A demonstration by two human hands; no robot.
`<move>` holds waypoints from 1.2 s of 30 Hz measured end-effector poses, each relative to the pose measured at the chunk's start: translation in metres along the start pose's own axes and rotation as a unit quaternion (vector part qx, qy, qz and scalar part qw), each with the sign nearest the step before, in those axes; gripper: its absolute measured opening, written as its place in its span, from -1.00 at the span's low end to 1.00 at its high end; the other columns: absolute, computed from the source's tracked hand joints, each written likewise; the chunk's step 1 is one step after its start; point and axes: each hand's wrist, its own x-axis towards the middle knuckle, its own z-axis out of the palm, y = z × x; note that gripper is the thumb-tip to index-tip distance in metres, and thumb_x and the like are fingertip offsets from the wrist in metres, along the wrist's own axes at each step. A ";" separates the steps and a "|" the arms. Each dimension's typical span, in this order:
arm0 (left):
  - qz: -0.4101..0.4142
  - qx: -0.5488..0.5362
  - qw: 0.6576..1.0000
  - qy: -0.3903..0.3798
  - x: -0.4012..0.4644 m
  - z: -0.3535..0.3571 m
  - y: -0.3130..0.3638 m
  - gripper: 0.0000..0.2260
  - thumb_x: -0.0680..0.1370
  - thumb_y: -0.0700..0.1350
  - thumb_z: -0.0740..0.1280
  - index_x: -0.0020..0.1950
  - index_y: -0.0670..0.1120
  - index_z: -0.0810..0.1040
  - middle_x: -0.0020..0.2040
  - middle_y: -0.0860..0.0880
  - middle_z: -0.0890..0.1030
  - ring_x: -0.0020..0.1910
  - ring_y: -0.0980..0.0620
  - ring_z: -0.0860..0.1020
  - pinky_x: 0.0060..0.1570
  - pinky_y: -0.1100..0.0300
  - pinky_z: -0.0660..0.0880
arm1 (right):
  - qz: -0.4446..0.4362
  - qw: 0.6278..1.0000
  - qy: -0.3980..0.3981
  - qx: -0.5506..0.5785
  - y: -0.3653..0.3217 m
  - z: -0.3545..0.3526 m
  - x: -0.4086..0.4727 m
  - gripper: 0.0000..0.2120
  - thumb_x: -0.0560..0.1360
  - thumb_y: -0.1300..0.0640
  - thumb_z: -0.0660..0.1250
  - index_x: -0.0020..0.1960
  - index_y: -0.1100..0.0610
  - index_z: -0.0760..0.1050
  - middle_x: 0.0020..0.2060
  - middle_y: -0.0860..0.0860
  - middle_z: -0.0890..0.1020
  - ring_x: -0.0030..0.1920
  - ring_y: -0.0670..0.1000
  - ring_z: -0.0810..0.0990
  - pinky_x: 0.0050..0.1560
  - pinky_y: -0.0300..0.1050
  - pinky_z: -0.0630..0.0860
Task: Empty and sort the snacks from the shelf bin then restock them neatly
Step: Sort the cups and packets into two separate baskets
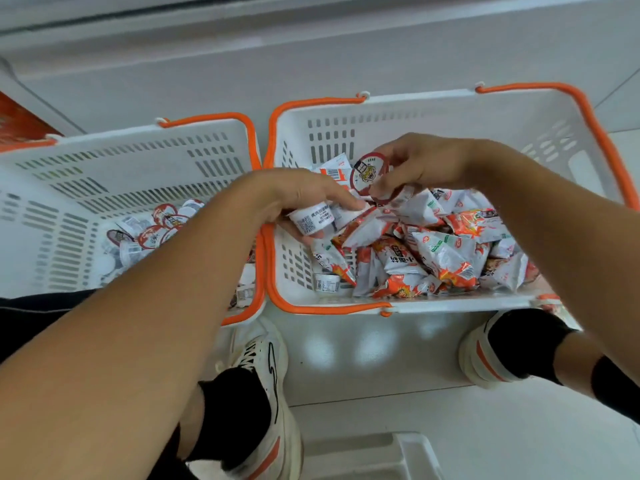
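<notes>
Two white baskets with orange handles stand side by side on the floor. The right basket (398, 109) holds several white-and-orange snack packets (446, 258) and a small cup (327, 283) in its near left corner. The left basket (114, 157) holds several small round snack cups (152, 230). My left hand (304, 195) grips small white cups (311, 220) over the right basket's left edge. My right hand (422, 164) pinches a round cup with a red-rimmed lid (367, 173) above the packets.
My two feet in white-and-orange shoes (266, 368) stand on the pale floor just in front of the baskets. An orange box (17, 123) shows at the far left edge. A white shelf base runs along behind the baskets.
</notes>
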 end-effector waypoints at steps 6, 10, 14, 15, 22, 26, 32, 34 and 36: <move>0.023 -0.050 0.993 0.103 -0.071 -0.086 -0.055 -0.66 0.32 0.17 0.52 -0.13 -0.05 0.62 -0.17 -0.13 0.70 -0.22 0.00 0.67 -0.26 0.15 0.56 | -0.041 0.983 -0.048 0.172 -0.074 0.054 0.014 -0.76 0.46 0.13 0.48 0.12 0.12 0.62 -0.01 0.20 0.68 -0.04 0.14 0.62 0.00 0.04 0.59; -0.061 -0.094 0.983 0.148 -0.084 -0.107 -0.126 -0.76 0.53 0.10 0.41 -0.10 -0.08 0.60 -0.14 -0.13 0.65 -0.25 -0.01 0.60 -0.22 0.14 0.56 | -0.067 0.995 0.014 0.078 -0.125 0.138 0.043 -0.71 0.46 -0.01 0.49 0.16 -0.02 0.62 -0.10 -0.04 0.70 -0.23 -0.13 0.66 -0.34 -0.14 0.58; -0.172 -0.180 0.924 0.292 -0.065 -0.097 -0.209 -0.41 0.36 0.14 0.57 0.24 -0.16 0.50 0.25 -0.02 0.47 0.23 -0.16 0.53 0.03 -0.02 0.60 | 0.028 0.996 0.039 -0.075 -0.145 0.206 0.087 -0.53 0.41 -0.12 0.52 0.16 0.16 0.54 -0.03 0.05 0.59 -0.04 0.11 0.69 -0.30 -0.10 0.64; -0.181 -0.208 0.906 0.320 -0.059 -0.092 -0.221 -0.25 0.33 0.16 0.56 0.39 -0.18 0.43 0.40 -0.07 0.43 0.33 -0.20 0.46 0.16 -0.06 0.56 | 0.075 0.996 0.040 -0.031 -0.144 0.217 0.095 -0.56 0.42 -0.07 0.52 0.11 0.21 0.54 -0.04 0.09 0.58 -0.07 0.16 0.69 -0.31 -0.06 0.66; -0.097 -0.376 0.760 0.522 -0.022 -0.057 -0.234 -0.54 0.63 0.09 0.24 0.46 -0.13 0.41 0.44 -0.04 0.40 0.40 -0.18 0.40 0.41 -0.13 0.31 | 0.035 0.936 0.041 0.347 -0.131 0.229 0.116 -0.66 0.58 0.25 0.32 0.34 0.08 0.51 0.23 0.03 0.52 0.20 0.06 0.51 0.14 -0.06 0.58; -0.107 -0.214 0.799 0.552 -0.002 -0.064 -0.203 -0.56 0.64 0.09 0.19 0.49 -0.02 0.38 0.61 0.02 0.11 0.57 -0.17 0.09 0.52 -0.18 0.01 | -0.113 0.956 0.241 0.127 -0.107 0.152 0.063 -0.86 0.53 0.25 0.34 -0.03 0.16 0.68 -0.12 0.06 0.70 -0.17 0.03 0.69 -0.19 -0.09 0.66; 0.349 0.089 0.798 0.482 -0.008 -0.023 -0.086 -0.79 0.58 -0.07 0.34 0.19 -0.08 0.58 0.12 -0.02 0.60 0.08 0.06 0.53 0.12 0.22 0.43 | 0.066 0.900 -0.066 -0.427 0.001 0.099 0.036 -0.66 0.54 0.26 0.25 0.23 0.07 0.64 0.22 0.05 0.64 0.18 0.07 0.59 0.19 -0.11 0.49; 0.365 0.267 0.839 0.304 -0.004 0.000 -0.071 -0.81 0.58 -0.02 0.32 0.15 -0.02 0.60 0.09 0.00 0.62 0.05 0.02 0.54 0.07 0.09 0.49 | 0.034 0.877 -0.125 -0.464 0.016 0.122 0.043 -0.53 0.56 0.26 0.21 0.42 -0.04 0.46 0.30 0.05 0.56 0.24 0.10 0.53 0.09 -0.10 0.44; 0.297 0.476 0.806 0.189 0.003 0.013 -0.076 -0.82 0.56 0.01 0.25 0.01 0.01 0.62 -0.03 0.00 0.63 -0.02 -0.03 0.55 0.04 0.04 0.49 | 0.005 0.843 -0.121 -0.524 0.029 0.138 0.052 -0.53 0.59 0.15 0.20 0.47 -0.13 0.36 0.27 0.05 0.54 0.22 0.11 0.50 -0.04 -0.05 0.40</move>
